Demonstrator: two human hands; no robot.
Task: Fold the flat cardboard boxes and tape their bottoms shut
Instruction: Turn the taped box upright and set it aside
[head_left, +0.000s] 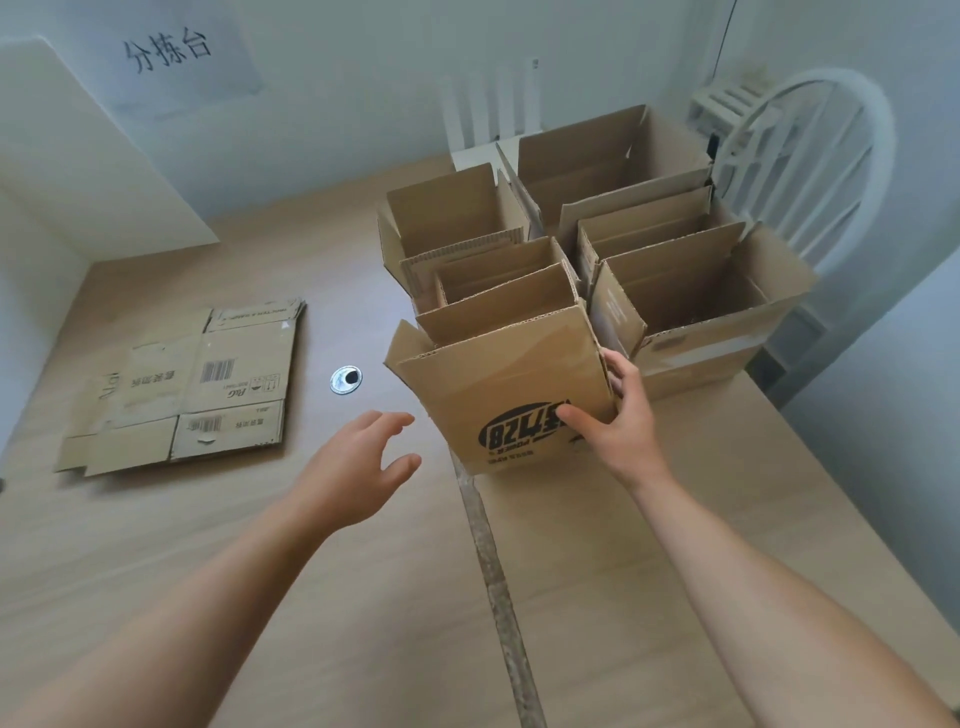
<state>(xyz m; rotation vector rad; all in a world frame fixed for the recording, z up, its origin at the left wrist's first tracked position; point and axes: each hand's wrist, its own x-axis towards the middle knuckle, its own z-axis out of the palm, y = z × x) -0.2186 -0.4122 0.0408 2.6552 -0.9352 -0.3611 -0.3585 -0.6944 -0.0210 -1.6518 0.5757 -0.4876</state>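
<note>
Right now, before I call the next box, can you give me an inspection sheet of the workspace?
Surface: pale wood-grain table, with a round metal grommet set in it.
Job's things: flat brown cardboard boxes stacked at left; upright brown cardboard box with black logo nearest; several open brown boxes grouped behind it. No tape roll seen.
Clutter: nothing seen.
Hands: left hand open above the table, touching nothing; right hand grips the logo box's right corner.
Cables: thin dark cable down the far wall.
Surroundings: white wooden chair at right; paper sign on the wall.
</note>
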